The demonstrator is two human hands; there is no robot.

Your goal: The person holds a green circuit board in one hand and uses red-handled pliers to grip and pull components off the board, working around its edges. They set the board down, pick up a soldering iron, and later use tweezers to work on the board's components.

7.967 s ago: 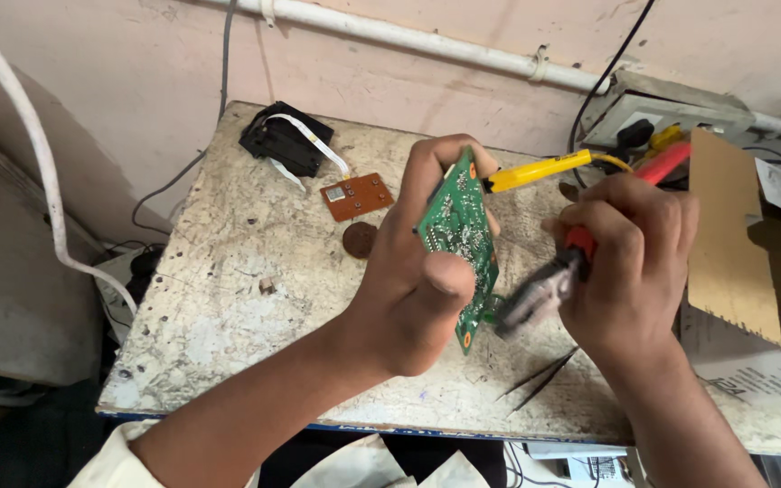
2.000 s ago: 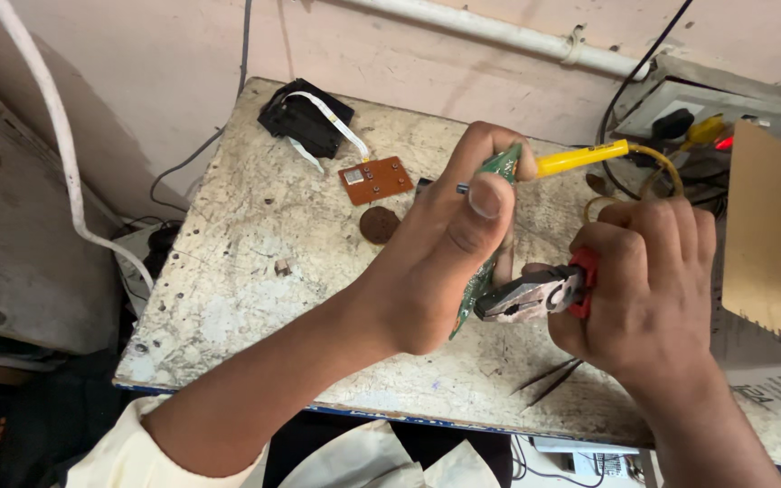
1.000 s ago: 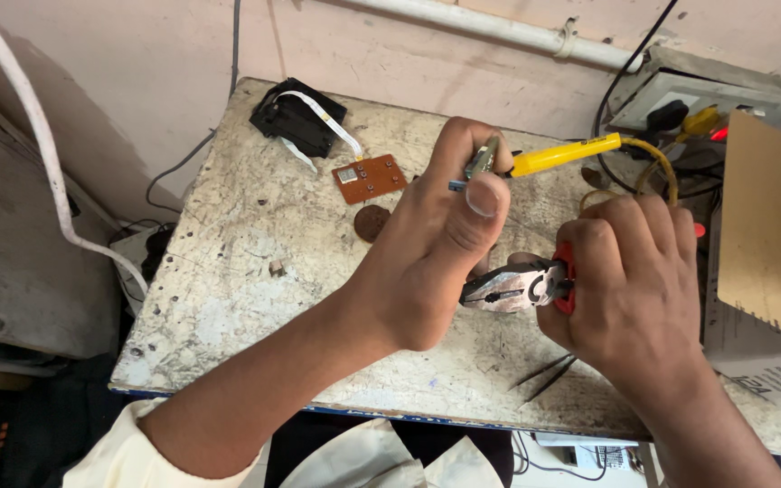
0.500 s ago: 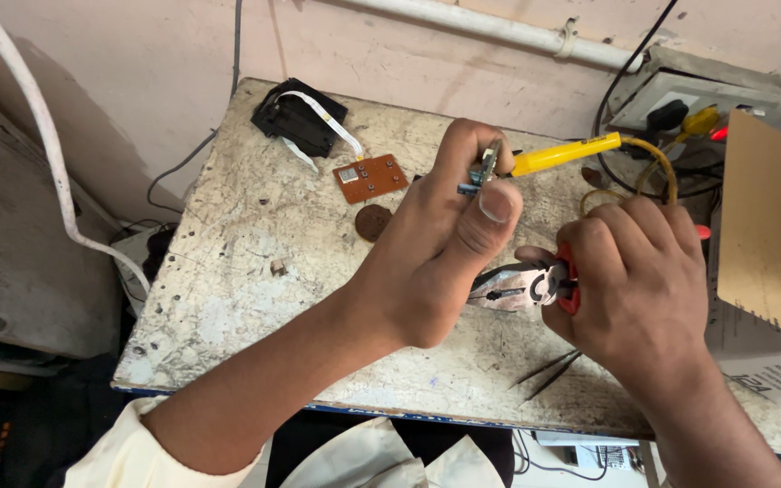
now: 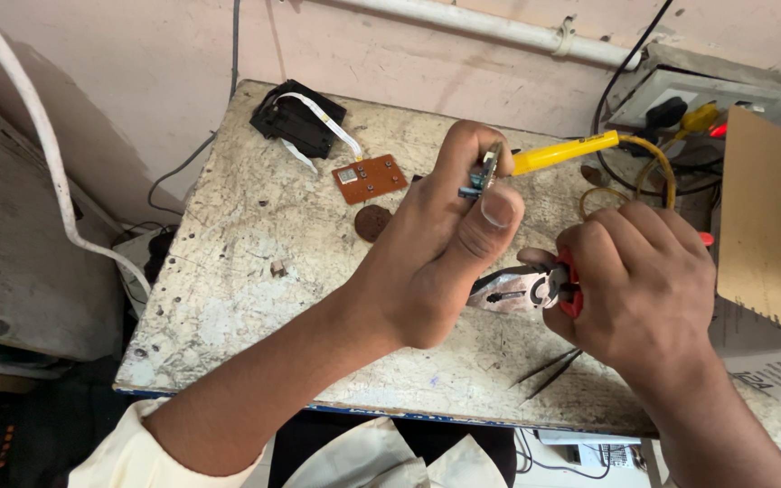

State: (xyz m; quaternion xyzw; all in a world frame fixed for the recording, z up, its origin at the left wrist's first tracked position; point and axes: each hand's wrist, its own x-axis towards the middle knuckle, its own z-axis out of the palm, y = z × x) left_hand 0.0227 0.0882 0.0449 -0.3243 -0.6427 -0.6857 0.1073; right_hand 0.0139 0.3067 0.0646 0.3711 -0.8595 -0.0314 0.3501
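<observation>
The green circuit board [image 5: 484, 170] stood edge-on above the middle of the tabletop [image 5: 246, 271], pinched in your left hand [image 5: 445, 258]. Your right hand [image 5: 635, 280] gripped red-handled pliers [image 5: 526, 289], their nose just beside that thumb. A yellow soldering iron [image 5: 562, 154] lay beyond; tweezers [image 5: 544, 372] lay nearer.

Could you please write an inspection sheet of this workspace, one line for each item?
Surface: worn speckled bench top.
Job's things: green circuit board seen edge-on; red-handled pliers, jaws under the board.
Clutter: small brown board, black part, tweezers, cardboard.
Hands: left hand grips the board; right hand grips the pliers.
Cables: yellow soldering iron, yellow cord.
Surroundings: pink wall, white pipe.
</observation>
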